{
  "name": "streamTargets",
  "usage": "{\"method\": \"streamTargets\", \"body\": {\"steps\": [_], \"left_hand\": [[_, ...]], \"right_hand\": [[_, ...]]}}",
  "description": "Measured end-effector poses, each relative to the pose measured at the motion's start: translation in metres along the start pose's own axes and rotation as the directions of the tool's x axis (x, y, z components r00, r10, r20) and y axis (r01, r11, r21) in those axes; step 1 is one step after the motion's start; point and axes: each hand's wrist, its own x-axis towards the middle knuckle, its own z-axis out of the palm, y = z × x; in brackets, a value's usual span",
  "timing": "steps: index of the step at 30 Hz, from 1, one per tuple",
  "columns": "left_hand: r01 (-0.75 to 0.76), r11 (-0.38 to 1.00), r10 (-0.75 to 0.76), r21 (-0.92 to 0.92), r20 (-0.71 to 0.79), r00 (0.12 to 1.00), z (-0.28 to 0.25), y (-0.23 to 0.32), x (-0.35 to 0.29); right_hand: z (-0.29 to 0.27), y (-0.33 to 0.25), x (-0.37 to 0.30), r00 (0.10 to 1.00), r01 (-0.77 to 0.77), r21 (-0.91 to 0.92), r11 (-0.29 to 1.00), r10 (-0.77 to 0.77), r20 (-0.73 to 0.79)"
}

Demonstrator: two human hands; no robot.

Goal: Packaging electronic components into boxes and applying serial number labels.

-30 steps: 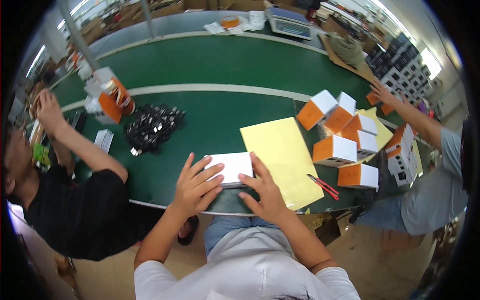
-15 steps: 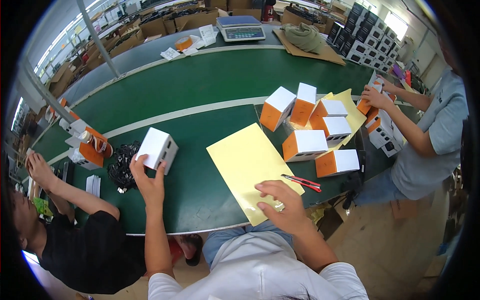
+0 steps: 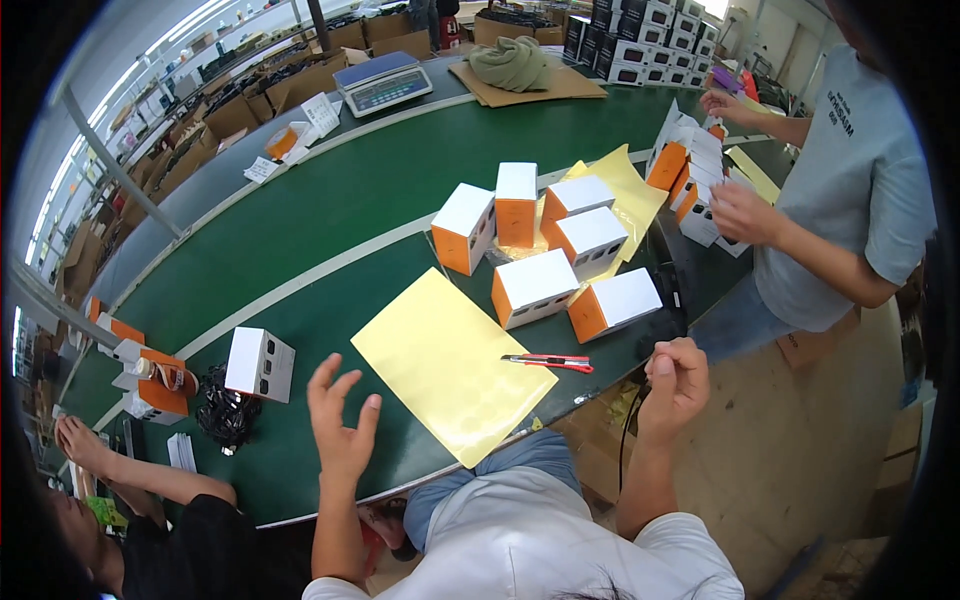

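Observation:
My left hand [image 3: 342,415] is held open over the green table, fingers apart and holding nothing. A white box [image 3: 260,363] with dark cut-outs on its side stands by itself to the left of that hand. My right hand [image 3: 675,388] is raised beyond the table's front edge with thumb and fingers pinched together; what they hold, if anything, is too small to make out. Between my hands lies a yellow sheet [image 3: 440,360] with faint round marks near its close end. A red utility knife [image 3: 548,362] rests across the sheet's right edge.
Several white-and-orange boxes, such as a near one [image 3: 535,287], stand right of the sheet, some on crumpled yellow paper [image 3: 632,192]. A black cable bundle [image 3: 226,408] lies at left. Co-workers sit left and stand right, handling things. A scale [image 3: 383,82] stands behind.
My left hand has let go of the white box and drawn away from it. My right hand has moved from above the sheet to the right, fingers now pinched. The view has turned right.

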Motion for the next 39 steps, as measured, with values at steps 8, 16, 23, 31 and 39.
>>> {"method": "streamTargets", "body": {"steps": [8, 16, 23, 31, 39], "left_hand": [[-0.073, 0.899, 0.233, 0.433, -0.33, 0.915, -0.012, -0.011, -0.009], [0.172, 0.837, 0.137, 0.52, -0.503, 0.853, -0.075, -0.041, -0.007], [0.019, 0.997, -0.012, 0.081, -0.091, 0.996, -0.018, 0.001, -0.015], [-0.166, 0.967, 0.08, 0.192, 0.389, 0.918, 0.032, 0.009, 0.002], [-0.18, 0.955, -0.001, 0.235, 0.611, 0.791, 0.039, -0.012, -0.008]], "right_hand": [[-0.033, -0.002, -0.006, 0.989, 0.028, -0.139, 0.99, -0.048, -0.14], [-0.024, -0.01, -0.012, 0.975, 0.163, -0.048, 0.985, -0.169, -0.145], [0.001, -0.023, -0.026, 0.924, 0.369, -0.104, 0.924, -0.352, 0.15], [0.043, -0.017, -0.052, 0.809, 0.246, 0.051, 0.968, -0.233, 0.54], [0.011, -0.019, -0.002, 0.872, 0.395, -0.191, 0.898, -0.301, 0.386]]}}
